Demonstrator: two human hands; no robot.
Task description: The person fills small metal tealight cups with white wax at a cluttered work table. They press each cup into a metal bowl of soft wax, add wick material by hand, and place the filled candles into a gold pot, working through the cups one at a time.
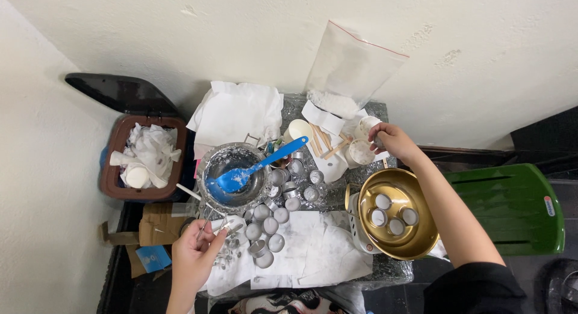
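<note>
a: what are the person's hands doing?

b: seen from above, the left hand (194, 257) is at the near left edge of a foil-covered table (337, 106), fingers closed around thin metal tongs (212, 220) that point up toward a small white cup (232, 223). the right hand (390, 140) reaches to the far right side, fingers pinched on the rim of a small white-filled cup (361, 151) standing just beside another white cup (367, 126).

a: what lies between the hands?

b: a glass bowl (232, 175) with a blue spatula (256, 168) resting in it, handle angled up to the right. near it sits a cluster of small empty metal tealight cups (268, 225) on white paper (319, 248). wooden sticks (328, 146) lie near the right hand.

a: and on the right?

b: a gold-coloured pan (394, 214) sits just below the right forearm, holding four filled tealight cups (394, 216).

a: anything around the table?

b: a clear plastic bag of white flakes (349, 73) leans on the wall at the back. a brown bin (141, 160) full of crumpled paper stands to the left, and a green plastic chair (512, 208) to the right.
</note>
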